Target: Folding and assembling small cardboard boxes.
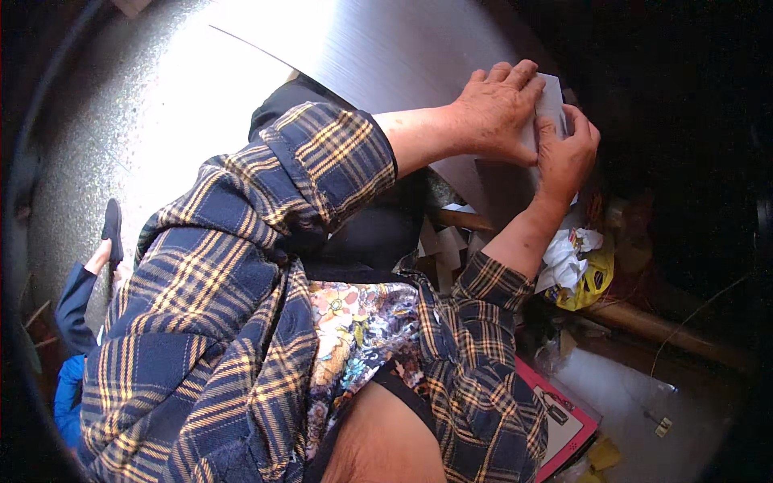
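My left hand lies palm down with its fingers spread, pressing on a white piece that looks like folded paper or card at the right edge of a grey, brushed-looking tabletop. Around the right side of that piece, my right hand is closed, thumb on top and fingers curled over its edge. The two thumbs come close together. Much of the white piece is hidden under my hands, so its full shape cannot be made out.
Below the table's right edge, crumpled white paper sits by a yellow plastic bag. A wooden pole runs past it. A pink-edged box or board is at lower right. At far left show another person's dark shoe and blue garment.
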Action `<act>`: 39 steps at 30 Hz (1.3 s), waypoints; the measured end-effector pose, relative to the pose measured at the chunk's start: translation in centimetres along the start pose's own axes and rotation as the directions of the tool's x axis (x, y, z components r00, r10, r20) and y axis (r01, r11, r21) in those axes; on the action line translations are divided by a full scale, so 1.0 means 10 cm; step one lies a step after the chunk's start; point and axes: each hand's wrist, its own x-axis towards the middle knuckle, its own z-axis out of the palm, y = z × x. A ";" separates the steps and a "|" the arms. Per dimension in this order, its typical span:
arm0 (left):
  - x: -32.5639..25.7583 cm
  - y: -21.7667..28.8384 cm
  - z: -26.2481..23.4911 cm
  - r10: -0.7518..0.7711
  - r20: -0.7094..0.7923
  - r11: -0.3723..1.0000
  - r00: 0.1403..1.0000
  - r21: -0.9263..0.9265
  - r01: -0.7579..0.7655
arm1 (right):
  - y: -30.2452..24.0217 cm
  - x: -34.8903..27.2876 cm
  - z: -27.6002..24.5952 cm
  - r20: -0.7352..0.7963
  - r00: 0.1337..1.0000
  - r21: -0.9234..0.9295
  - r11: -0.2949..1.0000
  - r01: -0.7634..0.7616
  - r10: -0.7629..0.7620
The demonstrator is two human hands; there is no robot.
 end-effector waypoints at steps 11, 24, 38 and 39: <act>0.00 0.08 0.03 -0.019 -0.022 0.998 1.000 -0.061 0.018 | -0.07 0.11 -0.04 0.160 0.987 -0.285 0.958 0.028 0.018; 0.00 0.11 0.04 -0.038 0.026 0.998 0.999 -0.050 0.040 | -0.15 0.20 0.06 0.251 0.968 -0.356 0.928 0.109 -0.018; -0.02 0.08 0.04 -0.048 0.024 0.995 0.999 -0.082 0.050 | 0.23 0.21 -0.01 0.192 0.980 0.063 0.996 -0.069 0.056; -0.02 0.08 0.04 -0.050 0.024 0.995 0.998 -0.081 0.052 | 0.23 0.20 0.00 0.146 0.989 0.025 0.999 -0.037 0.033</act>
